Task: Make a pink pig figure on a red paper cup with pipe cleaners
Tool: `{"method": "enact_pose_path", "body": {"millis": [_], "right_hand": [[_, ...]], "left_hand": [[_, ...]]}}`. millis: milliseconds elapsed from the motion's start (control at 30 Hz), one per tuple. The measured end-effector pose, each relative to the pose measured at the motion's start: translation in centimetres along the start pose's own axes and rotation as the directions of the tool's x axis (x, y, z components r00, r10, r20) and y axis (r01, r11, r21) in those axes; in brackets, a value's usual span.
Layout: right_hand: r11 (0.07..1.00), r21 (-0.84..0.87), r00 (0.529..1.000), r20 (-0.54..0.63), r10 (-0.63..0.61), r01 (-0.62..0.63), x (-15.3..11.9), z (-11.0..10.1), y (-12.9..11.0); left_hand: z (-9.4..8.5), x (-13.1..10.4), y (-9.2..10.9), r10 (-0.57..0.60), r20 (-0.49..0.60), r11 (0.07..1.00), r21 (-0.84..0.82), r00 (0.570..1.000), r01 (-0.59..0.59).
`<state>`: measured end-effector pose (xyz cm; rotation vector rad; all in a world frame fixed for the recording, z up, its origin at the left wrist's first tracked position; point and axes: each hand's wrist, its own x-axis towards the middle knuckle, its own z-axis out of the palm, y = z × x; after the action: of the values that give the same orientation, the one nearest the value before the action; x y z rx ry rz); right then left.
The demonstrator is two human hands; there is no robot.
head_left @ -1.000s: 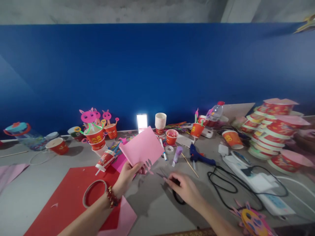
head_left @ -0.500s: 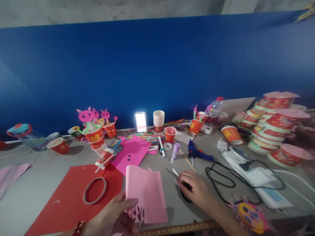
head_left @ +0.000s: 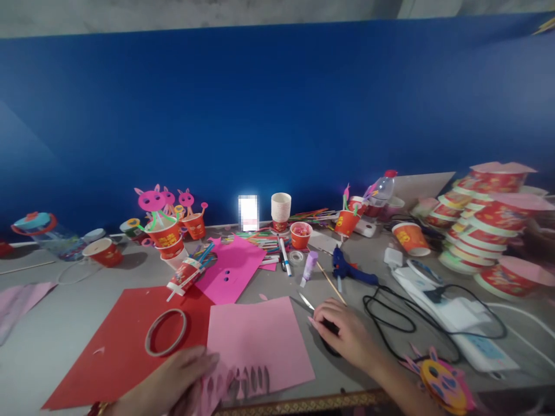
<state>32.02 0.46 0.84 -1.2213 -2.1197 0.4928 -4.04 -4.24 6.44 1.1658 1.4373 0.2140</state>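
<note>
A light pink sheet of paper (head_left: 260, 329) lies almost flat near the table's front edge. Leaf-shaped slots are cut along its lower part, with the grey table showing through. At its lower left corner my left hand (head_left: 188, 372) grips the paper, fingers together; the fingertips are partly hidden. My right hand (head_left: 344, 335) rests on the table to the right of the sheet, closed round the dark handles of a pair of scissors (head_left: 307, 301). The blades point away to the upper left, and their opening is hard to make out.
Left of the sheet, a tape roll (head_left: 150, 341) lies on red paper (head_left: 108, 341). Beyond are magenta paper (head_left: 240, 266), a glue stick (head_left: 309, 266) and a blue glue gun (head_left: 351, 270). Rightward are a black cable (head_left: 390, 323), power strip (head_left: 481, 341) and stacked paper bowls (head_left: 494, 222).
My left hand has moved left and down, and the pink paper has gone from folded to spread out, showing more slots. My right hand stays in place with the scissors.
</note>
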Motion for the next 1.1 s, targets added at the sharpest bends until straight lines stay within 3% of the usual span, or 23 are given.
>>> {"method": "enact_pose_path", "body": {"millis": [33,67,100,167,233,333,400,533,667,800,900,967,1033,1100], "right_hand": [[1.000,0.008,1.000,-0.001,0.002,-0.002,0.0,0.0,0.0],[1.000,0.013,1.000,0.000,0.005,-0.005,0.0,0.0,0.0],[1.000,0.015,1.000,0.003,0.009,-0.009,0.0,0.0,0.1],[1.000,0.014,1.000,0.013,0.016,-0.016,0.1,0.0,0.1],[1.000,0.008,0.999,0.029,0.021,-0.021,0.2,0.0,0.2],[0.999,-0.016,0.999,0.037,0.031,-0.031,0.5,-0.1,0.3],[0.997,-0.057,0.999,0.023,0.047,-0.046,0.8,-0.4,0.2],[0.995,-0.096,0.999,0.006,0.041,-0.040,1.6,-0.6,-0.6],[0.999,0.020,0.999,0.030,0.029,-0.029,3.5,1.1,-1.9],[0.980,0.147,0.990,0.026,0.135,-0.138,6.5,4.3,-2.6],[0.926,0.302,0.973,0.039,0.227,-0.228,8.1,5.8,-2.4],[0.896,0.360,0.964,0.053,0.259,-0.261,8.6,6.2,-2.0],[0.841,0.448,0.952,0.098,0.291,-0.303,8.5,6.4,-1.8],[0.734,0.581,0.934,0.179,0.308,-0.353,8.3,6.4,-1.8]], "left_hand": [[-0.8,-0.1,-0.1,0.048,-0.079,0.973,0.228,0.996,-0.029],[-1.5,-0.3,0.0,0.168,-0.144,0.883,0.462,0.975,-0.084],[-2.1,-0.4,0.1,0.301,-0.191,0.733,0.673,0.934,-0.099],[-2.3,-0.5,0.7,0.484,-0.143,0.454,0.884,0.863,-0.108],[-1.4,-0.1,1.4,0.591,0.023,0.271,0.936,0.806,-0.225],[1.2,1.4,2.2,0.686,0.315,0.039,0.884,0.656,-0.465],[2.7,2.8,2.5,0.715,0.399,-0.039,0.843,0.574,-0.537],[4.3,5.0,2.4,0.732,0.427,-0.035,0.802,0.531,-0.596],[4.4,7.2,3.3,0.785,0.366,0.047,0.769,0.500,-0.637],[3.5,10.0,5.3,0.818,0.094,0.261,0.818,0.568,-0.513],[3.0,11.7,6.1,0.804,0.025,0.318,0.827,0.594,-0.464],[2.9,12.4,6.0,0.833,-0.022,0.343,0.805,0.553,-0.484],[3.0,12.7,5.6,0.880,-0.064,0.348,0.762,0.471,-0.546],[3.0,12.6,5.3,0.916,-0.040,0.305,0.718,0.400,-0.625]]}}
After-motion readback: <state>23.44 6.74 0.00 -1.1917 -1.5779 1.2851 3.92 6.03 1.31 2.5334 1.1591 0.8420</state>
